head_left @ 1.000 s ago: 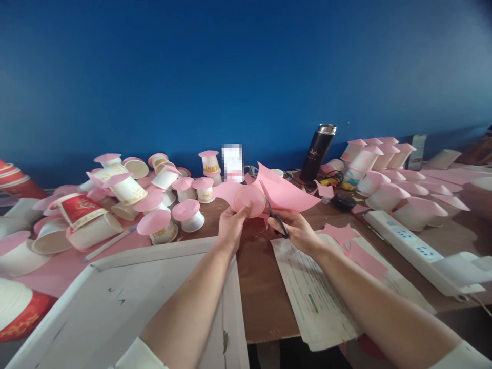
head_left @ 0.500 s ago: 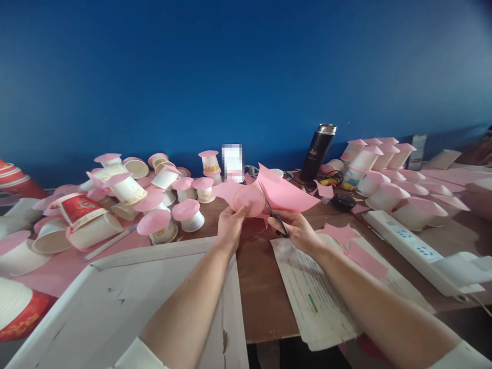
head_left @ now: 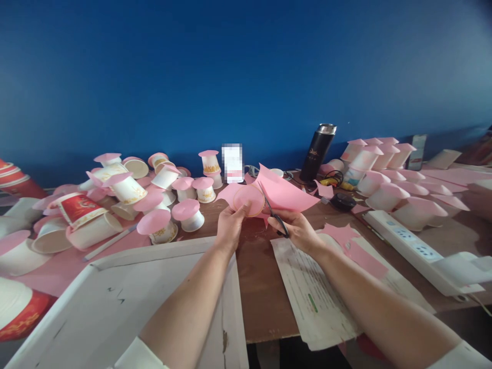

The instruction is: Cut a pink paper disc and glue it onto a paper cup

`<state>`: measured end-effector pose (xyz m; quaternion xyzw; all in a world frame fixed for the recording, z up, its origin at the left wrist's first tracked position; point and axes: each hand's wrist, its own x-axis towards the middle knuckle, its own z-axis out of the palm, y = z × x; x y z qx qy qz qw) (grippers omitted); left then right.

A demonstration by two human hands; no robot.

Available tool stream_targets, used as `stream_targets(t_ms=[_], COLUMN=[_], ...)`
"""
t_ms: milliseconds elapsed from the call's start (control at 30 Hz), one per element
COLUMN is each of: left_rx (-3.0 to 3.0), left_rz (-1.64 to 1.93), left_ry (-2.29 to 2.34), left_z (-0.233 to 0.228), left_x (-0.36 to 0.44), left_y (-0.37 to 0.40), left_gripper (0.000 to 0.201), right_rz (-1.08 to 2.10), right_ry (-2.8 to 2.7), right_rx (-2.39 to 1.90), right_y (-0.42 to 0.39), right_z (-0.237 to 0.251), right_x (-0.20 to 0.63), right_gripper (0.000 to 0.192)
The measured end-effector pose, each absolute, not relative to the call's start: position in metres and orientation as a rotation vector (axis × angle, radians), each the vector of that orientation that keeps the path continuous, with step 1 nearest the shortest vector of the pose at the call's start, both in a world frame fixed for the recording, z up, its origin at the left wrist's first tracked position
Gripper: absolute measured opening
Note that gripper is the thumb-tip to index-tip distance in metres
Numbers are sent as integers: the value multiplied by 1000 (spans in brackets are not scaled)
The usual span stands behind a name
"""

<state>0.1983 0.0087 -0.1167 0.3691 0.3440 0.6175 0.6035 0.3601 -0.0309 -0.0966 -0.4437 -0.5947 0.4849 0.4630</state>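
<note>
My left hand (head_left: 233,225) pinches a sheet of pink paper (head_left: 284,190), its thumb lying on a circle outlined in yellowish brown (head_left: 249,199). Black-handled scissors (head_left: 282,224) are held in my right hand (head_left: 298,230), their blades at the right edge of that outline. Part of the sheet has a cut edge and spreads to the right above my right hand. How far the blades are apart is hard to make out. Pink paper scraps (head_left: 355,246) lie on printed sheets (head_left: 311,282) beneath my right forearm.
Paper cups with pink tops (head_left: 188,214) crowd the left side, and more (head_left: 411,205) stand at the right. A black thermos (head_left: 319,151) leans near the blue wall beside a propped phone (head_left: 232,164). A power strip (head_left: 411,248) lies right; a white board (head_left: 134,302) lies front left.
The left end of the pink paper has shifted slightly. Both hands and the scissors stay almost where they were.
</note>
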Motion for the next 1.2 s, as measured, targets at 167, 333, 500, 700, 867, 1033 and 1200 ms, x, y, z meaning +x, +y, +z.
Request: stream_targets(t_ms=[167, 333, 500, 700, 867, 1033, 1200], left_rx=[826, 817, 809, 768, 792, 833, 842], left_rz=[1433, 1417, 1433, 1446, 1425, 1419, 1415], left_ry=[789, 793, 782, 759, 759, 764, 776], left_z=[-116, -117, -116, -114, -115, -116, -115], left_x=[198, 197, 197, 197, 197, 197, 196], left_y=[8, 9, 9, 9, 8, 8, 8], left_gripper=[36, 31, 32, 38, 42, 45, 42], right_rz=[1184, 1187, 1185, 1158, 1186, 1184, 1197], right_ry=[-1467, -1475, -1485, -1525, -1489, -1490, -1480], right_rx=[-1116, -1106, -1108, -1109, -1087, -1100, -1105], right_y=[-30, -29, -28, -28, -29, -29, -30], right_z=[-100, -100, -102, -105, -105, -104, -101], right_x=[361, 361, 362, 361, 361, 361, 361], right_gripper=[52, 56, 56, 51, 50, 46, 45])
